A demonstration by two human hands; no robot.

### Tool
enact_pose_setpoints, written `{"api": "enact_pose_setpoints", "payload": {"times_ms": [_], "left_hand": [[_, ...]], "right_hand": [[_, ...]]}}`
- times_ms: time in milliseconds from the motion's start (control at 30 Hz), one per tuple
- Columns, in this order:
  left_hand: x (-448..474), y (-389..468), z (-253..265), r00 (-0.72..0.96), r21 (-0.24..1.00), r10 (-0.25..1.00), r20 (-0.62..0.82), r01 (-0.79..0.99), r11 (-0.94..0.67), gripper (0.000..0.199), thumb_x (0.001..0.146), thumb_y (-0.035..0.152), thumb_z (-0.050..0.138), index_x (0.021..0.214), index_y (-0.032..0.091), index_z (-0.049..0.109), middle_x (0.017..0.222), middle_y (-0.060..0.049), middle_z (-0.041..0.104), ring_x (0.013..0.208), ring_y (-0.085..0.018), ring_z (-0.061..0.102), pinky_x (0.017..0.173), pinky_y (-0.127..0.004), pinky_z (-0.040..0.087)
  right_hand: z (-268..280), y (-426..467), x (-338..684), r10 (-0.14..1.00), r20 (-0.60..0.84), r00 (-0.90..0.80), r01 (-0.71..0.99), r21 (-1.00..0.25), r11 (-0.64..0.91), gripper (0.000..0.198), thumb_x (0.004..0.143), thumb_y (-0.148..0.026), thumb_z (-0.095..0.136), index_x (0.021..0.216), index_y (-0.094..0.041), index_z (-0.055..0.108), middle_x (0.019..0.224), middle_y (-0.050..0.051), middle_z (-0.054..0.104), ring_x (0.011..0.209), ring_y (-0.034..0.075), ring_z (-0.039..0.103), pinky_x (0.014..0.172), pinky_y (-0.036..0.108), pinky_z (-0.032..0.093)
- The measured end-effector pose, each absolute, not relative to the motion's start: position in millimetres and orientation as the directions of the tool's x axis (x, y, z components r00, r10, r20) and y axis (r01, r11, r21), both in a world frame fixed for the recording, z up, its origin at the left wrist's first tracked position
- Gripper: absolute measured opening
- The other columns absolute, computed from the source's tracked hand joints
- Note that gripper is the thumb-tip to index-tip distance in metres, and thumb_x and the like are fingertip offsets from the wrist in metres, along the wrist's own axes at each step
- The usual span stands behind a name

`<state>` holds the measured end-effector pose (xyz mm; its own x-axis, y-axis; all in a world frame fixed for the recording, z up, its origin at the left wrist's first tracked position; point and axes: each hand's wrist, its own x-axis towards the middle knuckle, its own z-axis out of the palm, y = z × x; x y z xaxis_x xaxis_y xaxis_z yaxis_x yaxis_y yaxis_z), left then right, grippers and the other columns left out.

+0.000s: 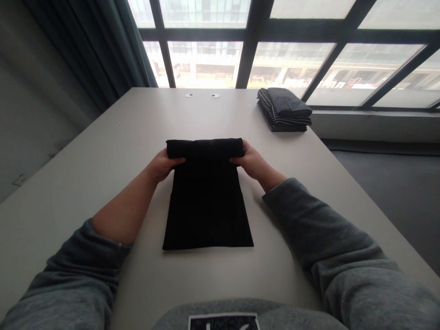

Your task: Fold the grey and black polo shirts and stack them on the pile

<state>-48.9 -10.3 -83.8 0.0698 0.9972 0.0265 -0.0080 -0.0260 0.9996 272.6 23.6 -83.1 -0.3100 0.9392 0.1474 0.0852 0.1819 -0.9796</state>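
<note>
A black folded garment point(208, 206) lies lengthwise on the white table in front of me, its near edge flat and straight. Its far end is doubled over into a thick fold. My left hand point(163, 164) grips the left side of that fold, thumb on top and fingers hidden beneath. On the opposite side my right hand point(250, 159) holds the fold the same way, with its thumb on the cloth. What kind of garment it is cannot be made out.
A stack of folded grey and striped clothes point(283, 110) sits at the table's far right corner. Two round white discs point(215, 96) are near the far edge of the white table point(103, 151). Windows stand behind it, a dark curtain point(92, 46) at the left.
</note>
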Motion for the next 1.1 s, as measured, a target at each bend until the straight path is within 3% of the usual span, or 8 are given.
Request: {"api": "enact_pose_setpoints", "payload": {"times_ms": [67,200,367,500,667,867,967,1100], "left_hand": [[-51,-18,-78,0.076,0.996,0.995,0.07,0.054,-0.074,0.062,0.056,0.039,0.098,0.108,0.018,0.074,0.109,-0.01,0.08,0.109,-0.036,0.074,0.099,-0.05,0.06],[-59,-48,-64,0.106,0.939,0.975,0.193,0.268,-0.215,0.049,0.063,0.043,0.094,0.098,0.02,0.068,0.101,-0.007,0.077,0.093,-0.028,0.073,0.085,-0.042,0.061],[-60,-105,-49,0.382,0.769,0.883,0.273,0.464,-0.439,0.025,0.081,0.043,0.077,0.084,0.023,0.062,0.101,-0.009,0.073,0.095,-0.025,0.07,0.091,-0.039,0.057],[-57,-145,-46,0.481,0.667,0.84,0.252,0.542,-0.511,0.015,0.088,0.038,0.066,0.08,0.025,0.062,0.097,-0.009,0.072,0.089,-0.024,0.069,0.085,-0.037,0.057],[-59,-169,-51,0.532,0.589,0.821,0.207,0.602,-0.539,0.008,0.086,0.026,0.059,0.082,0.026,0.066,0.1,-0.008,0.072,0.096,-0.025,0.067,0.09,-0.04,0.056],[-64,-181,-52,0.697,0.492,0.717,0.036,0.612,-0.619,0.036,0.073,0.008,0.055,0.096,0.029,0.072,0.121,-0.005,0.071,0.114,-0.024,0.064,0.101,-0.037,0.053],[-67,-191,-46,0.707,0.48,0.707,-0.004,0.622,-0.619,0.036,0.074,0.009,0.054,0.094,0.031,0.073,0.125,-0.004,0.071,0.117,-0.025,0.063,0.103,-0.038,0.053],[-52,-203,-38,0.689,0.514,0.724,0.013,0.617,-0.596,0.029,0.08,0.014,0.055,0.095,0.031,0.075,0.114,-0.004,0.076,0.108,-0.025,0.068,0.106,-0.042,0.051]], "right_hand": [[-75,15,274,0.93,0.195,-0.312,0.075,-0.971,0.229,0.061,0.065,-0.023,0.077,0.124,-0.022,0.062,0.111,0.003,0.073,0.102,0.023,0.067,0.092,0.039,0.056],[-60,-19,283,0.88,0.297,-0.371,0.229,-0.889,0.397,0.028,0.075,-0.029,0.075,0.1,-0.019,0.07,0.094,0.002,0.072,0.092,0.022,0.066,0.091,0.038,0.053],[-57,-66,301,0.666,0.426,-0.613,0.273,-0.677,0.684,0.003,0.089,-0.022,0.064,0.087,-0.022,0.066,0.101,0.007,0.069,0.093,0.021,0.064,0.086,0.035,0.053],[-64,-93,312,0.5,0.464,-0.731,0.243,-0.508,0.826,0.012,0.09,-0.012,0.06,0.088,-0.024,0.065,0.101,0.008,0.068,0.098,0.022,0.06,0.086,0.035,0.052],[-66,-116,318,0.441,0.423,-0.792,0.262,-0.417,0.871,0.022,0.087,-0.005,0.055,0.091,-0.025,0.066,0.106,0.009,0.068,0.101,0.024,0.058,0.087,0.037,0.053],[-71,-132,321,0.378,0.216,-0.9,0.322,-0.254,0.912,0.047,0.077,0.008,0.047,0.104,-0.022,0.072,0.113,0.01,0.068,0.106,0.025,0.06,0.096,0.04,0.054],[-73,-137,327,0.399,0.199,-0.895,0.34,-0.273,0.9,0.051,0.078,0.009,0.045,0.107,-0.022,0.074,0.118,0.011,0.069,0.112,0.024,0.063,0.099,0.041,0.056],[-71,-147,323,0.492,0.269,-0.828,0.39,-0.353,0.85,0.05,0.079,0.006,0.044,0.104,-0.024,0.075,0.12,0.009,0.071,0.12,0.024,0.065,0.108,0.044,0.055]]}}
